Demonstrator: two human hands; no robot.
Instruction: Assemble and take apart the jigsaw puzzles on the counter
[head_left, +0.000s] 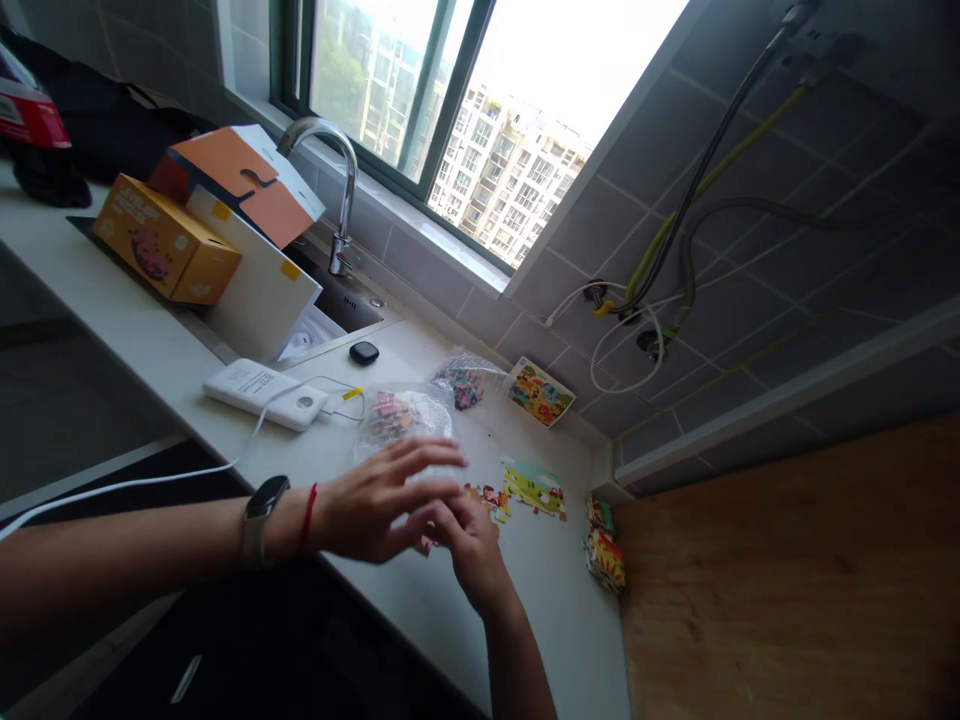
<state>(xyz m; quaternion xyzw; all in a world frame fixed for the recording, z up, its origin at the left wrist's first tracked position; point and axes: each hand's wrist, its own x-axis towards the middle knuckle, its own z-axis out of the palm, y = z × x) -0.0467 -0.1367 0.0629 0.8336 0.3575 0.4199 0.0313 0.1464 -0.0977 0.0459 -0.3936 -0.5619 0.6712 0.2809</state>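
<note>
My left hand, with a watch and a red string at the wrist, reaches over the counter with its fingers stretched out and slightly blurred. Its fingertips overlap my right hand, whose fingers are curled and partly hidden, so what they hold cannot be made out. A small pink piece shows just below the fingers; whether it is held or lying there is unclear. Beyond the hands lies a partly joined jigsaw puzzle with a green scene. A clear plastic bag of pink puzzle pieces rests behind my left hand.
Another bag of pieces sits near a picture card leaning on the wall. Stacked puzzle pieces lie by the wooden panel. A cabled white power bank, black case, orange box and sink are leftward.
</note>
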